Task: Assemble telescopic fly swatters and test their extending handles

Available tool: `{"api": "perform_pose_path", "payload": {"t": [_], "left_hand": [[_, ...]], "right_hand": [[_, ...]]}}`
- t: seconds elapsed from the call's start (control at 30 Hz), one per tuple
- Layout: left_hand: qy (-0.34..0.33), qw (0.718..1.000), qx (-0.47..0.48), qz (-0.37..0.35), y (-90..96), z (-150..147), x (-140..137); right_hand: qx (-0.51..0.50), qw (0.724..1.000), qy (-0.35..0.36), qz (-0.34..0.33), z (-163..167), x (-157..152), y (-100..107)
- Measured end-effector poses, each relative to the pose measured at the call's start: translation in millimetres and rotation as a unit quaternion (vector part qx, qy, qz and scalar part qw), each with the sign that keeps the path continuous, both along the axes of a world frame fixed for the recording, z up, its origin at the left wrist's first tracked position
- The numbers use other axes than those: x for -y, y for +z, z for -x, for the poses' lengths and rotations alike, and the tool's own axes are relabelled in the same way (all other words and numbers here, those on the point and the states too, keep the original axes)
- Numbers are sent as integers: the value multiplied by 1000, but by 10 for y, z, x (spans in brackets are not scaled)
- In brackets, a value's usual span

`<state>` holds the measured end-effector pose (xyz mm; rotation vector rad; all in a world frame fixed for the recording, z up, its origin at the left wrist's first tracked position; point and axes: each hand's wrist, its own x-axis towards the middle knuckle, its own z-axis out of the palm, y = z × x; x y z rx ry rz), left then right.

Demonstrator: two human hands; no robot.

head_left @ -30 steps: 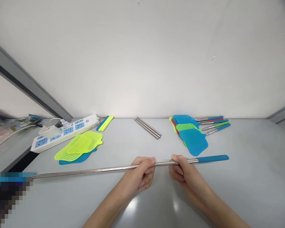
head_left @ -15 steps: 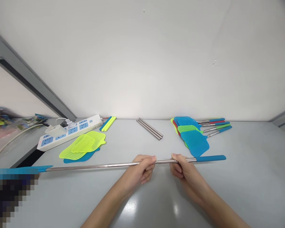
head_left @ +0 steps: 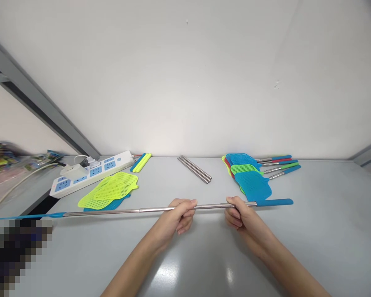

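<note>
Both hands hold a long blue fly swatter (head_left: 111,212) level above the table, its telescopic metal rod drawn out. My left hand (head_left: 179,214) is closed around the middle of the rod, thumb on top. Close to the blue handle at the right end, my right hand (head_left: 238,212) grips the rod. The swatter's blue head reaches the left edge of the view, seen edge-on. Behind the rod lie yellow-green swatter heads (head_left: 116,189) on top of a blue one (head_left: 111,205). Several loose metal rods (head_left: 195,169) rest near the wall.
A stack of swatters (head_left: 253,183) with blue, red and green handles lies at the back right. Yellow and blue handle sleeves (head_left: 141,162) sit beside a white power strip (head_left: 91,173) with plugs. Plastic-wrapped packets (head_left: 1,159) are at the far left, by a metal frame (head_left: 43,97).
My left hand has slid slightly left, away from my right hand, and a longer stretch of rod shows between them. The swatter head has turned more edge-on.
</note>
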<state>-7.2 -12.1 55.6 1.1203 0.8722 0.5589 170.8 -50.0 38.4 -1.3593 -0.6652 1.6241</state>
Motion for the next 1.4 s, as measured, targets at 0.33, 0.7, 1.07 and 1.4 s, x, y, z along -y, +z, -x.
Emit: {"api": "perform_pose_path", "payload": {"t": [0.33, 0.7, 1.07, 1.4], "left_hand": [[6, 1000, -2, -10, -13, 52, -62], [8, 999, -4, -41, -70, 116, -133], [8, 998, -1, -55, -62, 182, -192], [-45, 998, 2, -51, -153, 72, -119]], "right_hand": [[5, 1000, -4, -8, -60, -34, 7], [0, 999, -7, -45, -147, -124, -86], [13, 997, -7, -75, -235, -142, -129], [-179, 979, 91, -44, -167, -121, -206]]}}
